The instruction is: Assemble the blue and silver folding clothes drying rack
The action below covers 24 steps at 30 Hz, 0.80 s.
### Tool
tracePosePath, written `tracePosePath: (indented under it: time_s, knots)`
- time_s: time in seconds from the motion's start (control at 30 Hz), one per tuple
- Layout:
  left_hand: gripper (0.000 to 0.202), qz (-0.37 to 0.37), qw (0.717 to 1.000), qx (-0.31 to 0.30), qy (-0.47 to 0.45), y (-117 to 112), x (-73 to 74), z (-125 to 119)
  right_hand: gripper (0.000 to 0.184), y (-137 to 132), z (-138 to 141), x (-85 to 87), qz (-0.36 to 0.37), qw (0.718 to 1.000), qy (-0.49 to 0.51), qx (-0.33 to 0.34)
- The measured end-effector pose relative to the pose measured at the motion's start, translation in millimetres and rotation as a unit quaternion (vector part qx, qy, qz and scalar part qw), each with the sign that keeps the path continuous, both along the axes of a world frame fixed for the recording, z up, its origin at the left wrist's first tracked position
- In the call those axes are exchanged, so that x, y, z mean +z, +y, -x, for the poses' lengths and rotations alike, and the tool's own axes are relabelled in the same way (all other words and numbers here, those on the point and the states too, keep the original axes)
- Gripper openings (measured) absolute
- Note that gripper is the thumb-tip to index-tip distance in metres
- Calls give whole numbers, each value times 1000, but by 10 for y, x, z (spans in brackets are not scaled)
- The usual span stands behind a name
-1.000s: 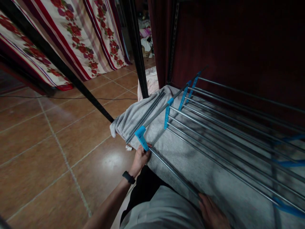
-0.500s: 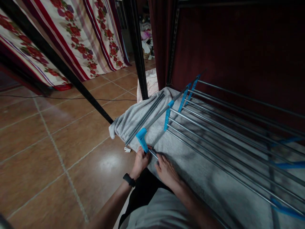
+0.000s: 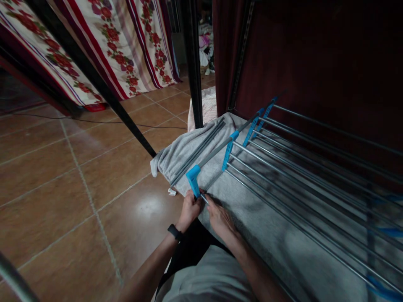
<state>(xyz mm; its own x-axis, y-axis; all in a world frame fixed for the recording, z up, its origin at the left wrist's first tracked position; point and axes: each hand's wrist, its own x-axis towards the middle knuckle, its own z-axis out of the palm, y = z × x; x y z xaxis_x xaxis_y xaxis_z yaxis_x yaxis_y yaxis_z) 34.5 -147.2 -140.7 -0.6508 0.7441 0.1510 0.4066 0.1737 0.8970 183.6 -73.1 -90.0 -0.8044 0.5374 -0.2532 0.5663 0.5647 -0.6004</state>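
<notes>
A metal rack (image 3: 292, 167) with long silver rods and blue plastic joints lies on the grey blanket (image 3: 267, 235). At its near left corner is a blue plastic corner connector (image 3: 193, 178). My left hand (image 3: 189, 206), a black band on its wrist, is closed around the connector's lower end. Beside it my right hand (image 3: 219, 216) grips a short metal tube (image 3: 204, 199) that meets the connector there. The fingers partly hide the joint between tube and connector.
Several loose grey tubes (image 3: 198, 151) lie on the blanket behind the connector. Black metal posts (image 3: 192, 63) rise at the blanket's corner and to the left. A tiled floor (image 3: 126, 218) spreads left, with a black cable (image 3: 126, 123) across it. A dark red panel (image 3: 321, 63) stands behind the rack.
The view has shifted slightly left, so things appear farther right. My right hand's fingers have closed in on the tube near the connector. My left hand keeps its hold.
</notes>
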Motion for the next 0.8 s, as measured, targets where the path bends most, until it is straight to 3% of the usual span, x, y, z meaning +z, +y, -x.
tracePosePath:
  time_s: [0.13,0.27,0.47,0.8]
  knots:
    - [25,-1,999,43,-9,9,15,-70,56,-2,-22,4,2,1000,11,-4]
    - [23,-10,999,46,-19,16,4,-95,56,-52,-57,-17,10,1000,19,-1]
    - [24,14,1000,-19,-19,-60,18,10,54,-93,-73,-60,9,999,41,-28]
    - [38,17,995,-91,43,-82,50,110,51,-161,-71,-105,15,1000,13,0]
